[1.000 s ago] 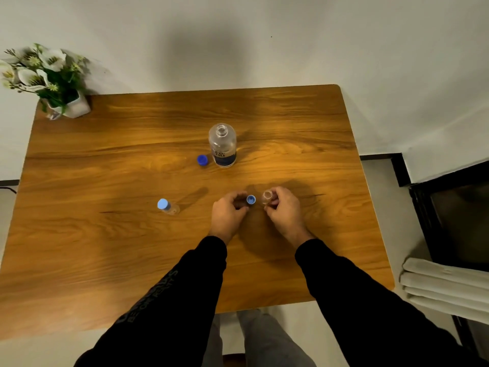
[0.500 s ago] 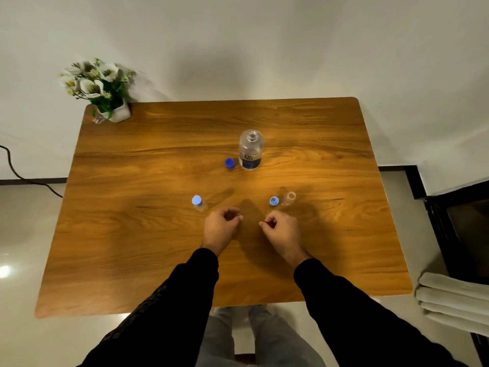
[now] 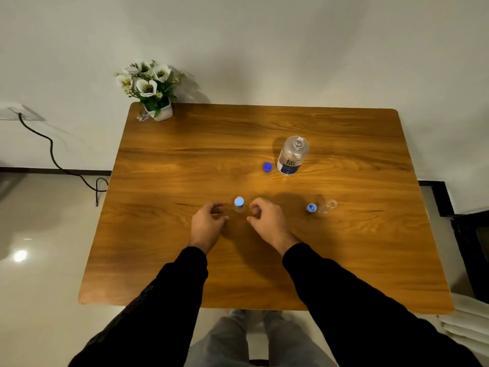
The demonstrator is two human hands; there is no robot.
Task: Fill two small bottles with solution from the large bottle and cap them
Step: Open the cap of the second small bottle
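The large clear bottle (image 3: 292, 155) with a dark blue label stands open at the back right of the wooden table (image 3: 185, 260); its dark blue cap (image 3: 267, 167) lies just left of it. A small bottle with a light blue cap (image 3: 239, 204) stands upright between my hands. My left hand (image 3: 209, 223) and my right hand (image 3: 266, 221) sit on either side of it, fingers loosely curled, holding nothing and not touching it. To the right, an uncapped small clear bottle (image 3: 328, 206) stands with its blue cap (image 3: 311, 208) on the table beside it.
A white pot of white flowers (image 3: 150, 88) stands at the table's back left corner. A black cable (image 3: 53, 154) runs along the floor on the left. Dark furniture and white folded items (image 3: 465, 321) are at the right edge.
My hands let go of the open small bottle and its cap and moved left to either side of the capped small bottle. The view shifted left as well.
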